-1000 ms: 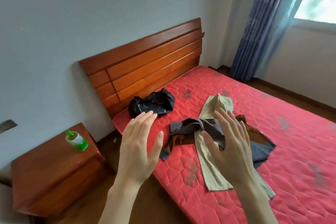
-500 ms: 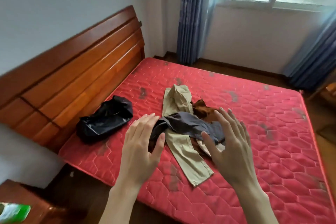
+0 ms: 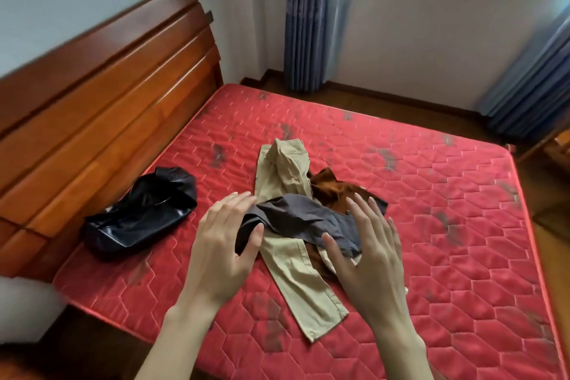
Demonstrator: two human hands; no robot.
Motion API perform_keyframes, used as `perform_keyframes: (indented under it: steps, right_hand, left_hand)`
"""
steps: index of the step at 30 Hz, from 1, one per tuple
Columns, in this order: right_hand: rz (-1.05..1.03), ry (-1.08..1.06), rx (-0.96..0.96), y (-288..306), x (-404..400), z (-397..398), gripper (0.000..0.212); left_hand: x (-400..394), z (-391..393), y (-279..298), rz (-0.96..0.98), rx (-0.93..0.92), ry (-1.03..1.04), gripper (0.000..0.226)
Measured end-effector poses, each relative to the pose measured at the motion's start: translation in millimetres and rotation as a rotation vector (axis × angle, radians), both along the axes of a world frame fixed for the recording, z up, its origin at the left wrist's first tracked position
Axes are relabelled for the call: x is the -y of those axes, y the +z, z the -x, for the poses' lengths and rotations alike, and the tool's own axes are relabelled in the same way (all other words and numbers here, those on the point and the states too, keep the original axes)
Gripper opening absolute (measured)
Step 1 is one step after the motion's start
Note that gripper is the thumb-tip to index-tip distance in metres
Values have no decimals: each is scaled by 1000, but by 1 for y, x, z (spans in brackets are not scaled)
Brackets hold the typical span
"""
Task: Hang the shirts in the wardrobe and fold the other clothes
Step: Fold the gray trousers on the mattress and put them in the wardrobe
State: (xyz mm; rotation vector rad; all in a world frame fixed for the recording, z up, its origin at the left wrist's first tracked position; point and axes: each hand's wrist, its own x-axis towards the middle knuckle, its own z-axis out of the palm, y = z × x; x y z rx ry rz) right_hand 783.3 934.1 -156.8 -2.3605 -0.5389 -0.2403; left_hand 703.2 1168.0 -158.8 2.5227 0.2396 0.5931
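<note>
Red mattress (image 3: pixel 431 210) holds a small pile of clothes near its middle. Tan trousers (image 3: pixel 287 259) lie long on the mattress, a dark grey garment (image 3: pixel 302 219) lies across them, and a brown garment (image 3: pixel 333 191) peeks out beside them. Both hands are held above the pile with fingers straight, holding nothing: left hand (image 3: pixel 222 244), right hand (image 3: pixel 370 256). A shiny black bag (image 3: pixel 142 213) lies on the mattress near the wooden headboard (image 3: pixel 101 108).

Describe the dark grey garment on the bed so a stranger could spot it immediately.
Start at the red mattress and find the pile of clothes near its middle. The dark grey garment lies on top, draped crosswise over the beige trousers, with a rust-brown garment beside it. It is matt, unlike the shiny black garment near the headboard.
</note>
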Motion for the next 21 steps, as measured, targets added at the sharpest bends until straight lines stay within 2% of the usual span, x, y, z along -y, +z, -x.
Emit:
perform_keyframes:
  steps: [14, 21]
  right_hand:
    - [74, 122, -117, -70, -108, -71, 65]
    - [81, 131, -160, -134, -182, -98, 61]
  left_hand:
    - [-97, -47, -91, 122, -148, 124, 46]
    - [-154, -68, -173, 193, -217, 134, 46]
